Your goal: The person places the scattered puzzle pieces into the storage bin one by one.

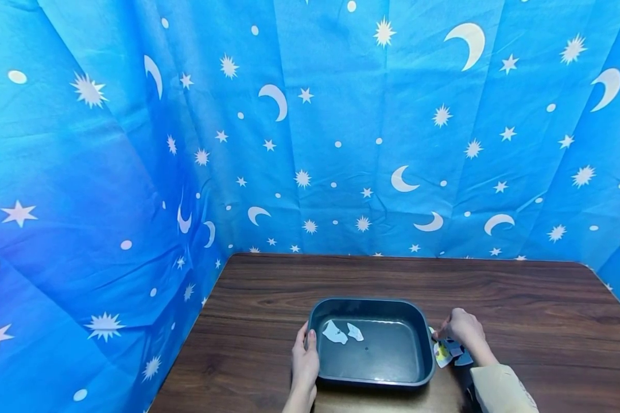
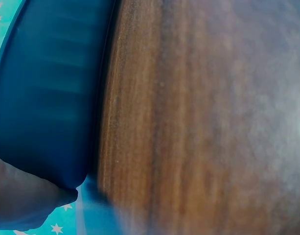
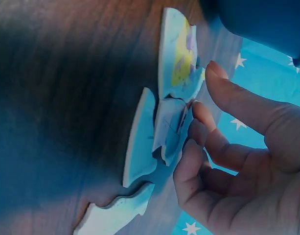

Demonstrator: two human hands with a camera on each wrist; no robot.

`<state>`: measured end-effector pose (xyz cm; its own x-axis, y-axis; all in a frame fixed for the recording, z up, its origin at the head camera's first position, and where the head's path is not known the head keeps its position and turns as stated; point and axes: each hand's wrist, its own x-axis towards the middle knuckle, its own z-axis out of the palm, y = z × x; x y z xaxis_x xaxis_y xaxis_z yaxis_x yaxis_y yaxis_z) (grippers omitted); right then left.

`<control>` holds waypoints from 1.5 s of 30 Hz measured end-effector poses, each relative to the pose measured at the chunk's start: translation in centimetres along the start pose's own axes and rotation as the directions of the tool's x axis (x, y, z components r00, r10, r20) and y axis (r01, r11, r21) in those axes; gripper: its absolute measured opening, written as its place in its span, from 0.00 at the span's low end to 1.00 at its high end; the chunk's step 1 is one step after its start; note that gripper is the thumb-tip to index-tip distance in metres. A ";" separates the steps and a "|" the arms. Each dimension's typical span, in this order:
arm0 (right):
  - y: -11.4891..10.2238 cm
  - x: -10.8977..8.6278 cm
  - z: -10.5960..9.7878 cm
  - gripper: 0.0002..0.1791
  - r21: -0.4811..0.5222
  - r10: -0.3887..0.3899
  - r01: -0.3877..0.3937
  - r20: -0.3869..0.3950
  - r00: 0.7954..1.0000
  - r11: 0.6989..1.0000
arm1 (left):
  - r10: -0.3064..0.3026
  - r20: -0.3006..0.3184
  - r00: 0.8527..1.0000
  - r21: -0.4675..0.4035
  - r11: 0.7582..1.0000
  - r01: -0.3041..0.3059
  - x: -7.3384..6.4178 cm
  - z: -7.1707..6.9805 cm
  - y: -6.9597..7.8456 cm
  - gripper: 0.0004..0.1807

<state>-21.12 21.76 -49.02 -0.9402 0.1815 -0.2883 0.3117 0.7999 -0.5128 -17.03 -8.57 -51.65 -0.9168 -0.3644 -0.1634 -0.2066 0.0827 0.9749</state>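
Evidently the bench (image 1: 248, 321) is dark brown with streaky wood grain, its far corners rounded, a warm sheen in front of the tub and a pale glare in the left wrist view. Blue cloth (image 1: 341, 123) hangs in soft folds behind it and down both sides, printed with white moons, stars and dots.

On the bench sits the dark tub (image 1: 387, 358), with two white shards (image 1: 334, 332) lying apart on its floor, towards the left. The left hand (image 1: 305, 361) grips the tub's left side, its thumb at the rim.

Just beyond the tub's right end, more shards (image 3: 176, 63) lie on the wood, close together, one with yellow and purple markings. The right hand (image 1: 463, 328), below a cream sleeve (image 1: 501, 390), is at them with fingers bent and thumb near the forefinger; whether it pinches a piece, I cannot tell.
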 end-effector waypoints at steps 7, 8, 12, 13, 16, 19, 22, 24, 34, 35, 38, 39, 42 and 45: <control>-0.1 -0.2 0.6 0.14 -0.002 0.031 -0.031 -0.013 0.999 1.000 | -0.013 -0.006 1.000 0.006 1.000 0.013 0.0 0.0 -0.1 0.22; -0.2 -0.2 0.7 0.14 -0.001 0.035 -0.035 -0.015 0.999 0.999 | -0.010 -0.009 1.000 0.006 1.000 0.011 0.0 0.0 -0.1 0.22; -0.2 -0.2 0.8 0.14 -0.013 0.027 -0.027 -0.017 0.999 1.000 | 0.000 -0.014 1.000 -0.001 1.000 0.000 0.0 0.0 -0.2 0.21; -0.2 -0.2 0.9 0.14 -0.015 0.023 -0.023 -0.015 1.000 1.000 | 0.003 -0.014 1.000 -0.006 1.000 -0.003 0.0 0.0 -0.2 0.21; -0.2 -0.2 0.8 0.14 -0.031 0.005 -0.005 -0.011 1.000 0.999 | 0.003 -0.010 1.000 -0.015 1.000 -0.003 -0.1 0.0 -0.2 0.21; -0.2 -0.2 0.6 0.14 -0.051 -0.016 0.016 -0.015 1.000 0.999 | 0.009 -0.010 1.000 -0.021 1.000 -0.010 -0.1 0.0 -0.2 0.21; -0.2 -0.2 0.5 0.14 -0.065 -0.034 0.033 -0.021 0.999 0.997 | 0.014 -0.013 1.000 -0.023 1.000 -0.014 -0.1 0.0 -0.2 0.21; -0.2 -0.2 0.5 0.14 -0.062 -0.042 0.041 -0.022 0.999 0.997 | 0.014 -0.011 1.000 -0.028 1.000 -0.014 -0.1 0.0 -0.2 0.21; -0.3 -0.3 0.4 0.14 -0.041 -0.016 0.015 -0.021 1.000 0.999 | 0.023 0.000 1.000 -0.049 0.999 -0.023 -0.1 0.0 -0.2 0.21; -0.3 -0.3 0.4 0.14 -0.037 -0.012 0.012 -0.021 1.000 0.999 | 0.019 0.002 1.000 -0.048 0.999 -0.019 -0.1 0.0 -0.2 0.21; -0.3 -0.3 0.4 0.16 -0.037 -0.006 0.005 -0.024 1.000 0.999 | 0.009 0.003 1.000 -0.042 0.999 -0.009 -0.2 0.0 -0.1 0.22; -0.3 -0.3 0.4 0.17 -0.037 -0.007 0.006 -0.026 1.000 0.999 | 0.005 0.002 1.000 -0.038 0.999 -0.005 -0.2 0.0 -0.1 0.22; -0.3 -0.4 0.4 0.17 -0.027 -0.008 0.007 -0.026 1.000 1.000 | 0.001 0.003 1.000 -0.037 0.999 -0.001 -0.2 0.0 0.0 0.22; -0.4 -0.4 0.3 0.15 -0.017 -0.016 0.016 -0.030 0.999 1.000 | 0.009 0.003 1.000 -0.041 0.999 -0.009 -0.2 0.0 -0.1 0.21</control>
<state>-20.84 21.18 -48.97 -0.9489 0.1856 -0.2552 0.2943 0.8125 -0.5032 -16.87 -8.52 -51.70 -0.9196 -0.3609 -0.1552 -0.1844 0.0477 0.9817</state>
